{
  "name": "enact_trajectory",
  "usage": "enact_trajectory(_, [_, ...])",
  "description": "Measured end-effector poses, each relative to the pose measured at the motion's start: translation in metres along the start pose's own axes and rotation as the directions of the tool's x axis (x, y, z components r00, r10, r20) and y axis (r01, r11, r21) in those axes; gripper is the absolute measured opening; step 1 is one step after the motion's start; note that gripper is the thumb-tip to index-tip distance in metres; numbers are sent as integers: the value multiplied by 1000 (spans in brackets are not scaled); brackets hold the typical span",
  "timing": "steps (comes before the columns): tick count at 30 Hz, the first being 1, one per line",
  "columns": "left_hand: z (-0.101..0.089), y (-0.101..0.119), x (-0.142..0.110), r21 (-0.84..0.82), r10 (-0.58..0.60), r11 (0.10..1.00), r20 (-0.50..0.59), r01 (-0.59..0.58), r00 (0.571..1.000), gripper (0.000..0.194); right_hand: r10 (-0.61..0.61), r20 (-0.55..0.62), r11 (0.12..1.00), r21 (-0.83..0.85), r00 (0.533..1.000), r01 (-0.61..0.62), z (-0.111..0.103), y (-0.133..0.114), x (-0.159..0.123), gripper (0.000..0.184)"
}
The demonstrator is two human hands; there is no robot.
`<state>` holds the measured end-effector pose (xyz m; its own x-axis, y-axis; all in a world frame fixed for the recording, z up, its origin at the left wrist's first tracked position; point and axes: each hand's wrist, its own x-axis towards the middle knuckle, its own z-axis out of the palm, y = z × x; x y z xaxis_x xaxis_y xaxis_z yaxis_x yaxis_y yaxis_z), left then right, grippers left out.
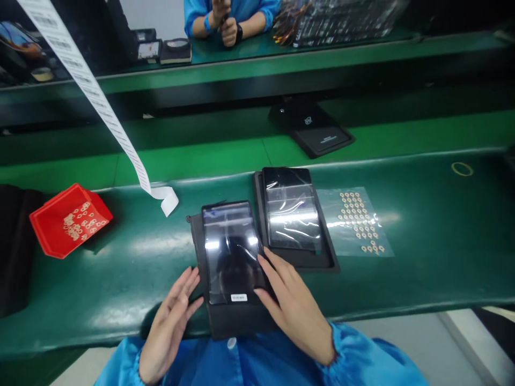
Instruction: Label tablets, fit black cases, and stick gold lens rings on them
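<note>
The nearer tablet (233, 252), screen up, lies on a black case (241, 321) on the green surface (132, 289). At five o'clock from the tablet, the right hand (287, 303) rests extended fingers and thumb along its edge. At seven, the left hand (173, 316) is loosely spread beside the case; contact is unclear. A second tablet (292, 212) lies at two o'clock, a red bin (52, 225) at nine.
</note>
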<state>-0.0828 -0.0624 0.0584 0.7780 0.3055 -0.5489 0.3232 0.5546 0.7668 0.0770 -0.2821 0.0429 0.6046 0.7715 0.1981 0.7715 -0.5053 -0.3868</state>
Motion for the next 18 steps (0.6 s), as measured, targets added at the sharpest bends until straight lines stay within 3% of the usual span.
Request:
enact_trajectory(3, [0, 5, 8, -7, -2, 1000, -181, 1, 983, 50, -15, 42, 999, 41, 999, 13, 10, -12, -9, 56])
enact_trajectory(6, [16, 7, 14, 63, 202, 979, -228, -193, 953, 48, -56, 149, 982, 185, 987, 28, 12, -16, -13, 68])
enact_trajectory(8, [43, 7, 18, 119, 373, 927, -186, -356, 909, 46, -42, 240, 926, 374, 970, -53, 7, -12, -14, 71])
enact_trajectory(10, [82, 7, 25, 207, 537, 837, -134, -506, 833, 45, -10, 333, 777, 596, 943, -202, -2, -3, -13, 67])
enact_trajectory(12, [121, 10, 33, 294, 653, 735, -61, -611, 755, 47, 14, 387, 540, 773, 922, -333, -15, 11, -11, 63])
enact_trajectory(14, [146, 16, 39, 329, 678, 687, 32, -648, 735, 50, 45, 418, 339, 848, 907, -407, -26, 27, -6, 64])
enact_trajectory(16, [146, 22, 40, 312, 647, 698, 111, -645, 754, 56, 134, 450, 300, 831, 883, -469, -35, 43, 2, 71])
enact_trajectory(18, [120, 23, 37, 312, 601, 731, 127, -607, 789, 58, 298, 450, 347, 770, 842, -535, -40, 58, 9, 82])
